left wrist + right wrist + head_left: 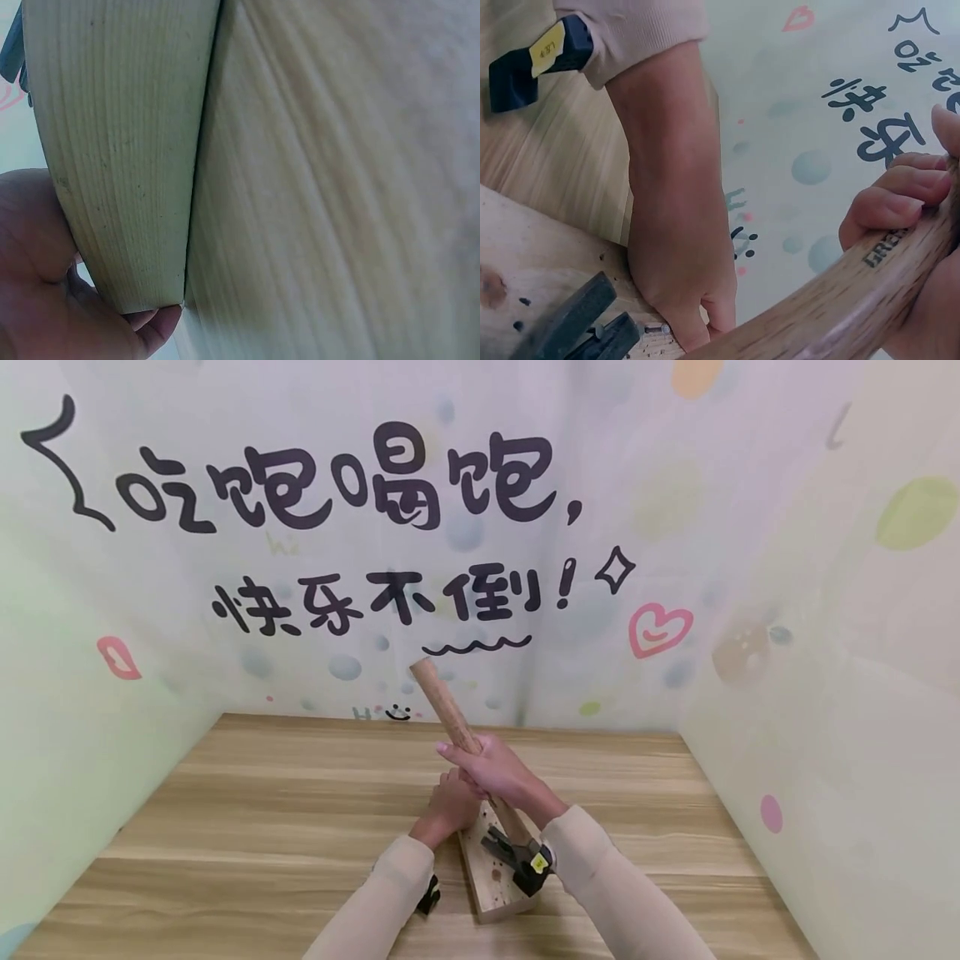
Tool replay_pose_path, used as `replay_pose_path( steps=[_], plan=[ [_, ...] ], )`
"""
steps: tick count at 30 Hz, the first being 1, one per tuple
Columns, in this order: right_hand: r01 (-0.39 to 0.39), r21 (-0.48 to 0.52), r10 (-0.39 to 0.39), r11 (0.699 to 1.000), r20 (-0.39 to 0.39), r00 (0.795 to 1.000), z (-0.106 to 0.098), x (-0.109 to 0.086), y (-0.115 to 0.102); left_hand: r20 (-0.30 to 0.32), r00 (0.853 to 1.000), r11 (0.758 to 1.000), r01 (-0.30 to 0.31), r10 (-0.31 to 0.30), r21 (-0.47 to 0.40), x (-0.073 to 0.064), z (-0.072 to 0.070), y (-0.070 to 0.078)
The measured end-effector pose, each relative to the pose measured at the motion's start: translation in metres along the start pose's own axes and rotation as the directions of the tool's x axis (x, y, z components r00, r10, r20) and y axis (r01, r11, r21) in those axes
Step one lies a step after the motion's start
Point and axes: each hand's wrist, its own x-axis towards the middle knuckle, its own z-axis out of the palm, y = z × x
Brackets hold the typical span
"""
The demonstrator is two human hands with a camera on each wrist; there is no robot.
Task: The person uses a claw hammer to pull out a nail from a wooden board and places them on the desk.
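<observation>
My right hand (498, 770) grips the wooden handle of a claw hammer (442, 697), which slants up and away toward the wall. Its dark claw (581, 319) hangs low over a wooden block (483, 881), with the split end right at a nail (657, 328) that lies along the block's top face. At the block's far end is my left hand (452, 803), gripping it with curled fingers. The left wrist view shows the block's side (124, 150) resting along the table, fingertips (161, 330) tucked round its end. Small dark holes dot the block's top.
The wood-grain table (262, 827) extends on both sides of the block. Behind it stands a pale wall (337, 677) with printed lettering, and further walls enclose left and right. Black devices, one with a yellow label (547, 49), sit at my wrists.
</observation>
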Motion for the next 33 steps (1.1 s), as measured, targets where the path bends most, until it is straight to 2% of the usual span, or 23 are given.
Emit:
replay_pose_path(
  steps=[4,19,24,29,33],
  plan=[
    [0.010,0.017,-0.010,1.000,-0.016,1.000,-0.0021,-0.0042,0.0009,0.021,1.000,0.999,-0.010,0.009,0.046,-0.0005,-0.0053,0.0026],
    [0.064,0.011,-0.063,0.998,-0.061,0.996,-0.0003,-0.0053,0.0059,0.028,0.998,0.998,0.058,-0.058,-0.017,-0.0010,-0.0103,0.0055],
    [0.060,0.014,-0.059,0.998,-0.076,0.995,-0.0006,-0.0057,0.0068,0.020,0.999,0.999,0.043,-0.043,0.003,0.0006,-0.0095,0.0054],
    [0.069,0.014,-0.067,0.998,-0.086,0.994,0.0003,-0.0074,0.0073,0.033,0.998,0.997,0.062,-0.061,-0.037,0.0007,-0.0069,0.0045],
    [0.078,0.014,-0.076,0.997,-0.086,0.993,0.0009,-0.0077,0.0081,0.031,0.998,0.998,0.051,-0.050,-0.044,0.0004,-0.0060,0.0037]
  ],
)
